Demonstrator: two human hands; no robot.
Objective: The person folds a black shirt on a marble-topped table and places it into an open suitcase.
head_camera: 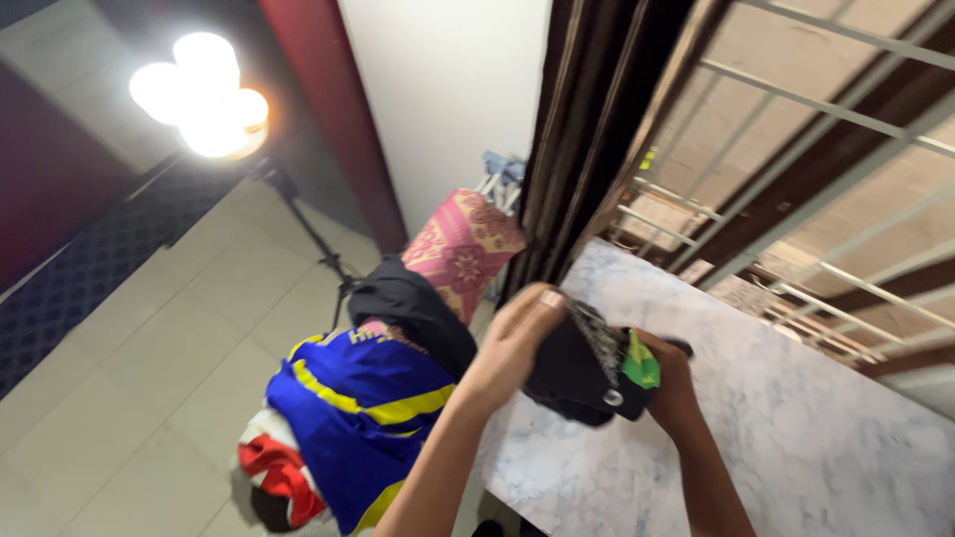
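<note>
Both of my hands grip a small black garment [574,370] with a green tag and a round metal snap, held just above a white marbled tabletop [796,418]. My left hand [512,343] clasps its left side with the thumb on top. My right hand [668,383] holds the right side, its fingers partly hidden by the cloth.
A heap of clothes sits left of the table: a blue and yellow jersey [368,408], a black piece [413,308], a pink patterned cloth [463,244], a red and white item [279,467]. A bright lamp on a stand [204,94] stands on the tiled floor. Window bars [796,199] rise behind the table.
</note>
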